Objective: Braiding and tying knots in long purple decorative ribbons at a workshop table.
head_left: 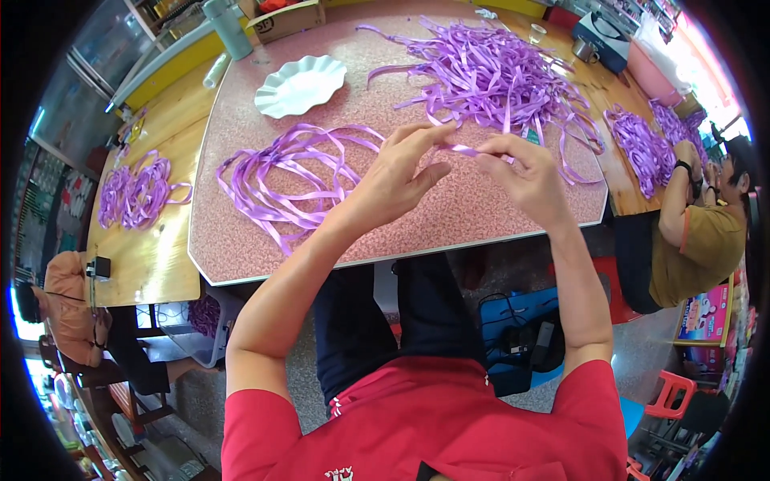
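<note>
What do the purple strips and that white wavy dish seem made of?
The purple strips look like satiny fabric with a soft sheen, flat and limply looping. The white dish looks smooth and rigid, with a fluted rim: ceramic or plastic, unclear which.

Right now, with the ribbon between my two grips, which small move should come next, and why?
Perhaps close the thumb of the left grip toward the purple ribbon: the right grip seems to pinch it, while that thumb stands apart, so closing it may steady the ribbon.
</note>
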`<action>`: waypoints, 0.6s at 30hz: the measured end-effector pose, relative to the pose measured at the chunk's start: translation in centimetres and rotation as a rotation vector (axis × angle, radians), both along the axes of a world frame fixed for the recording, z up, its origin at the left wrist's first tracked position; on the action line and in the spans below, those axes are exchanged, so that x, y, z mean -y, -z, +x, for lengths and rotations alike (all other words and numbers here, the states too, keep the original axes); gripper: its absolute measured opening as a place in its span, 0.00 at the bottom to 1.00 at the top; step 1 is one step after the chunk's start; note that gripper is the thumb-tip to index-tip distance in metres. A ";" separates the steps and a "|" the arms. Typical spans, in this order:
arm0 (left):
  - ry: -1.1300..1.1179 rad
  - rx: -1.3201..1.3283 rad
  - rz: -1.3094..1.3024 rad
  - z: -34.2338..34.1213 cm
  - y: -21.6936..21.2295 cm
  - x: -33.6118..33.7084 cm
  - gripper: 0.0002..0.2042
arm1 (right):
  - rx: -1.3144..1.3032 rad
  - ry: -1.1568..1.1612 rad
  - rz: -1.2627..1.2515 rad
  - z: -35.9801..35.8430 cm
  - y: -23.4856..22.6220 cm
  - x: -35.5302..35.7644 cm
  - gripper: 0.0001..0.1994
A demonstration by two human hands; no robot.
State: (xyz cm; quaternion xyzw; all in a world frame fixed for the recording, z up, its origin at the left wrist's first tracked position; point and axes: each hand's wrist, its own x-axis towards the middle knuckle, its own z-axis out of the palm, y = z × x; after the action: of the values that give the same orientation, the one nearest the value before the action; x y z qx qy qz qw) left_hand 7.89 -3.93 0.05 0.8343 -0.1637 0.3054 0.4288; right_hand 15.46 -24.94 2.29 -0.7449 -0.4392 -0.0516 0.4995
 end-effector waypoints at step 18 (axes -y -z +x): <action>0.396 -0.649 -0.412 -3.6 -1.7 0.6 0.09 | -0.408 -0.220 0.074 -4.7 1.1 0.0 0.18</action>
State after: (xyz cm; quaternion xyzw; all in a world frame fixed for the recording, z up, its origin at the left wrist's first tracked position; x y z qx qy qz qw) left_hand 4.28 -4.53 1.74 0.7365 -0.1131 -0.0349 0.6660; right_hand 10.80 -24.93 1.23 -0.6686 -0.4055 0.1388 0.6077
